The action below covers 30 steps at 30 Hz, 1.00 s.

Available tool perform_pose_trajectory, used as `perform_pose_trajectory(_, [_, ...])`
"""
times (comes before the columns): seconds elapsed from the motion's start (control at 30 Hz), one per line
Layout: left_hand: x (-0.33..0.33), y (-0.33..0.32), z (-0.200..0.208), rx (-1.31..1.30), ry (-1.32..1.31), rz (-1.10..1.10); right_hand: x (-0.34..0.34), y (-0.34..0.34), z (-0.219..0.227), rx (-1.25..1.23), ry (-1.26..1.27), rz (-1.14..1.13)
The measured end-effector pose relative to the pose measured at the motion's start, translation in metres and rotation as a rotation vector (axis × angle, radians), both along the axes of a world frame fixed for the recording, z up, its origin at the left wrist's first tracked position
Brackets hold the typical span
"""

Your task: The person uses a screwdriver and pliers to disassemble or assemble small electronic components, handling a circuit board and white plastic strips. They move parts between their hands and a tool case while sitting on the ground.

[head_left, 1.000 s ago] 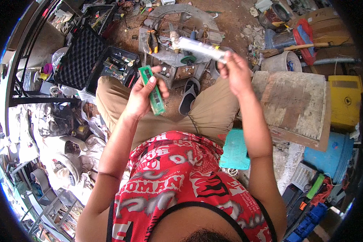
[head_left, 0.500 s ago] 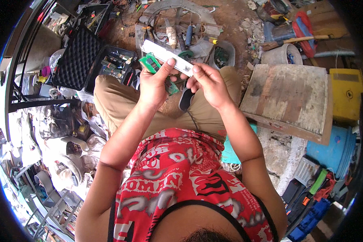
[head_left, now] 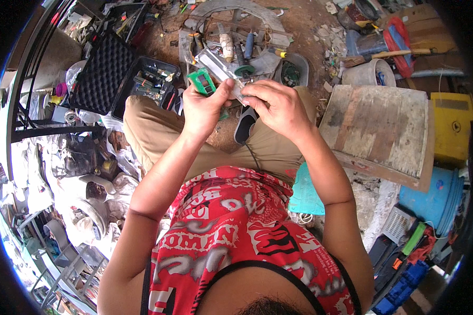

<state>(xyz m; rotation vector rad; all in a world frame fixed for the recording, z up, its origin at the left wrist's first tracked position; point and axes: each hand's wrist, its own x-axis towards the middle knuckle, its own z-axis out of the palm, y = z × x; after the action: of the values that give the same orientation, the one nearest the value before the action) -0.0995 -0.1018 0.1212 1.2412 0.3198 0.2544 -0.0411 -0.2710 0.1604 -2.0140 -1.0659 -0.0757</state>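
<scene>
Over my lap, my left hand [head_left: 204, 109] is closed around a green circuit board [head_left: 201, 82] with dark chips, and its thumb also presses on a long, narrow whitish strip-shaped holder [head_left: 214, 63]. The holder looks shiny and partly see-through, with raised edges, and slants away to the upper left. At its near end my right hand [head_left: 279, 104] pinches the holder between thumb and fingers. My fingers hide part of that end, so I cannot make out whether something small lies there. The board's lower part is mostly behind my left hand.
An open black case with a foam lid [head_left: 101, 79] holds several circuit boards at left. Ahead lie a blue-handled tool [head_left: 249, 45] and a grey tub [head_left: 303, 67] with boards. A wooden panel [head_left: 376, 128], yellow case [head_left: 451, 126] and blue bucket [head_left: 431, 197] stand at right.
The holder has turned so its shiny, channel-like side shows instead of its flat white face. My right hand has rolled over and now grips its near end from above.
</scene>
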Motion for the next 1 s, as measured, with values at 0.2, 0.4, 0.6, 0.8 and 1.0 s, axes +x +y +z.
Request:
perform_pose_trajectory(0.2, [-0.001, -0.001, 0.003, 0.019, 0.021, -0.003, 0.002, -0.001, -0.005, 0.011, 0.024, -0.004])
perform_pose_trajectory(0.4, [-0.002, -0.003, 0.004, 0.12, 0.033, 0.006, 0.003, 0.0, 0.002, -0.085, 0.059, 0.007])
perform_pose_trajectory(0.6, [-0.003, -0.007, 0.002, 0.136, 0.019, 0.01, 0.008, 0.002, 0.004, -0.15, 0.103, 0.085])
perform_pose_trajectory(0.8, [-0.003, -0.004, -0.009, 0.206, -0.024, -0.004, 0.011, 0.004, 0.006, -0.205, 0.178, 0.133])
perform_pose_trajectory(1.0, [0.0, -0.005, -0.008, 0.189, -0.018, 0.03, 0.011, 0.006, -0.002, -0.17, 0.169, 0.108])
